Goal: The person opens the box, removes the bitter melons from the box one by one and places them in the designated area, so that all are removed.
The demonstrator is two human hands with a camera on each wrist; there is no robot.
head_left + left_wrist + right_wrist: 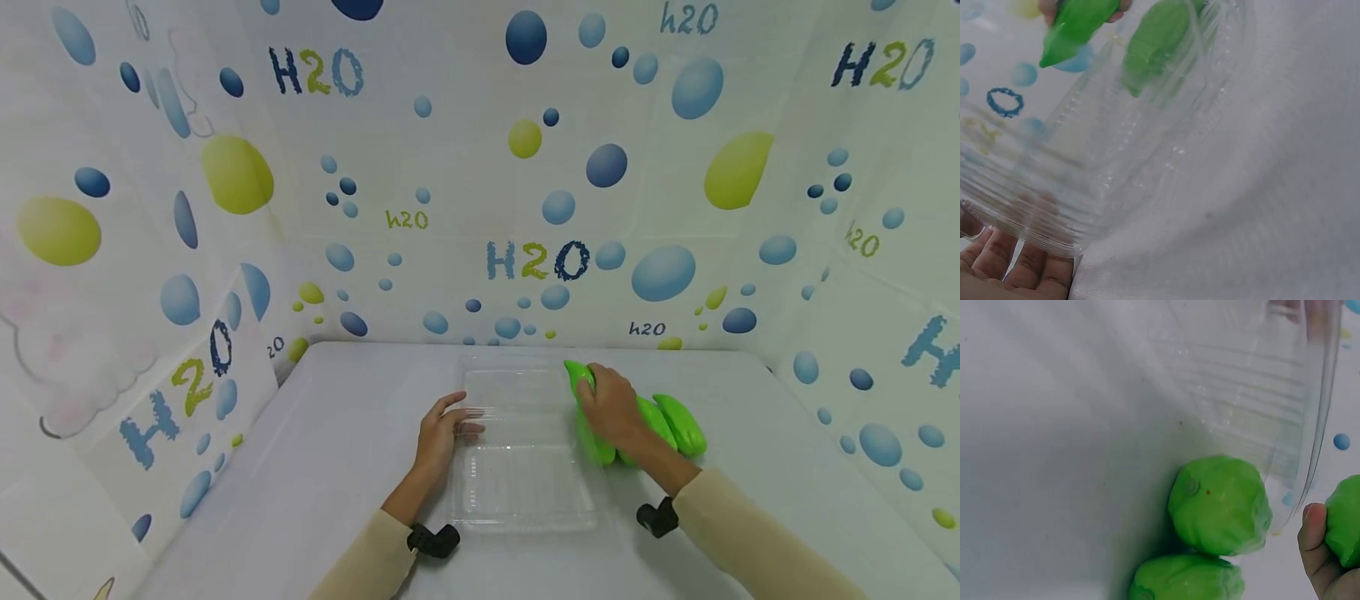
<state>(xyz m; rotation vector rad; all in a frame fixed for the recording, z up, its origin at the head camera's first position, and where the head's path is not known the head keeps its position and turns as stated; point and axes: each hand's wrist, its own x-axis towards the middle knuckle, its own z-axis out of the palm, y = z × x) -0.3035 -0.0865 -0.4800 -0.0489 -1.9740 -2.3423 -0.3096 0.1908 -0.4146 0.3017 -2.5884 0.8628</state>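
Observation:
A clear plastic container point(517, 487) lies in the middle of the white table. My left hand point(438, 437) holds its left side, and some fingertips point(1041, 206) show through the plastic in the left wrist view. Above the container's right side, my right hand point(613, 408) grips a glossy green fruit or vegetable point(580, 377) with a pointed tip; its exact kind is unclear. Several similar green ones point(681, 423) lie in a row on the table, beside the container's right wall and partly behind my right forearm. One of them point(1219, 506) sits close against that wall.
White panels point(450, 208) printed with blue and green bubbles and "H2O" lettering stand behind and on both sides of the table point(337, 450). A black wrist device point(433, 542) is on the left wrist, another point(657, 518) on the right.

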